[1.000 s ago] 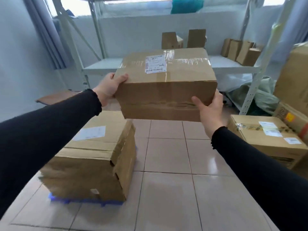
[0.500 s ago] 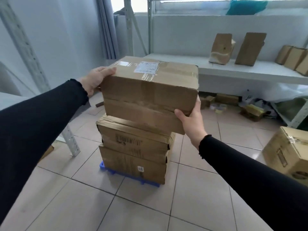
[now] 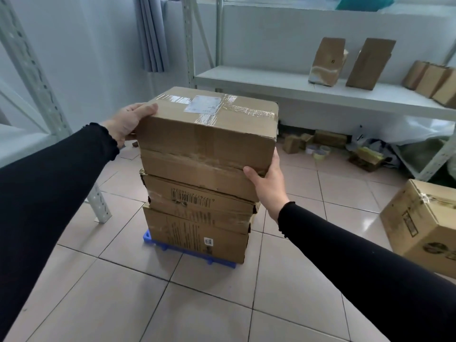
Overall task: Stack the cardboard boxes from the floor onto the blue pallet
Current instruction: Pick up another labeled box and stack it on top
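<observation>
White shelf rack (image 3: 320,95) along the back wall, tiled floor (image 3: 172,304) all round. Stack in the middle: bottom box (image 3: 195,235) sits on the blue pallet (image 3: 172,250), only its near edge showing; middle box (image 3: 197,198) lies on that, flaps a bit ragged. Taped box (image 3: 207,134) with white label on top is held right over the stack, near lower edge at or almost on the middle box; contact can't be told. Another cardboard box (image 3: 419,218) waits on the floor at right, well apart.

Left hand (image 3: 128,122) clasps the box's left end, fingers curled over the top corner. Right hand (image 3: 267,178) grips the near right lower corner, thumb on the front face, fingers hidden behind.

Step looks like setting it down. To do it well: square its edges with the box below, lower flat, slide right fingers out before weight lands, then let go. Stack is narrow and tall, so an overhang could tip it.
</observation>
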{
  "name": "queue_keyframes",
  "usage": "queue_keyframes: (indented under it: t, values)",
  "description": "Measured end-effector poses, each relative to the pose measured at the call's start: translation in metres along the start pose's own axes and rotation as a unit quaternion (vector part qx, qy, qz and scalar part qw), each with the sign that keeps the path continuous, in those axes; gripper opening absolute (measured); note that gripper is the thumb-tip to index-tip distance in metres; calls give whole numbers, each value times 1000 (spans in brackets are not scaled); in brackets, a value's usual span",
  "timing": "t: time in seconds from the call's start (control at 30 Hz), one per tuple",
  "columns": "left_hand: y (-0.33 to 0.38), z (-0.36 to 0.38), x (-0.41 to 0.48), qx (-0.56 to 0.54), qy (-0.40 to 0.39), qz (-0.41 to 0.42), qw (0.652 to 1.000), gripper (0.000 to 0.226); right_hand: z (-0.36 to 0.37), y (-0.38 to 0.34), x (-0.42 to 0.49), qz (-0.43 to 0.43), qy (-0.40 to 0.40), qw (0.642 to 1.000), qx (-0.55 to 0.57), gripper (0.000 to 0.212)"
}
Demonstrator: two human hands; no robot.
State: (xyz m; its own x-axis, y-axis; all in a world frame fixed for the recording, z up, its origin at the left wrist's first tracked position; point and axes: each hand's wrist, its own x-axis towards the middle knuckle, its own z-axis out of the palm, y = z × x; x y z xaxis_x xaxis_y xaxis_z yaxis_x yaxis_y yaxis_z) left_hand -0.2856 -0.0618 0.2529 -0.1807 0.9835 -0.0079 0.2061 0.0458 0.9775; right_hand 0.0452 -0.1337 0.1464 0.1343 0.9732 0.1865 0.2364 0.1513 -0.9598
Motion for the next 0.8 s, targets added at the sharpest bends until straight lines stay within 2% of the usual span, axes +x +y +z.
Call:
queue_keyframes:
  t: [0.2, 0.33, 0.4, 0.5, 0.6, 0.67, 0.8]
  values:
    - [-1, 2, 7, 33, 20, 22, 999, 44, -4, 15, 5, -22, -7, 1000, -11, 117]
    - [9, 0, 14, 110, 39, 55, 992, 72, -9, 28, 10, -20, -23, 999, -15, 122]
    - [20, 3, 14, 179, 38, 71, 981, 76, -14, 10, -1, -18, -18, 999, -28, 118]
    - [39, 16, 10, 319, 50, 135, 937, 68, -28, -7, -5, -20, -20, 996, -85, 107]
    - [60, 47, 7, 425, 32, 237, 873, 59, -57, -13, 0, -29, -40, 980, -195, 109]
    - [75, 81, 4, 461, -4, 283, 841, 58, -85, -19, 2, -40, -51, 964, -256, 111]
    - [104, 160, -9, 519, -100, 305, 793, 68, -148, -29, 12, -59, -41, 929, -363, 105]
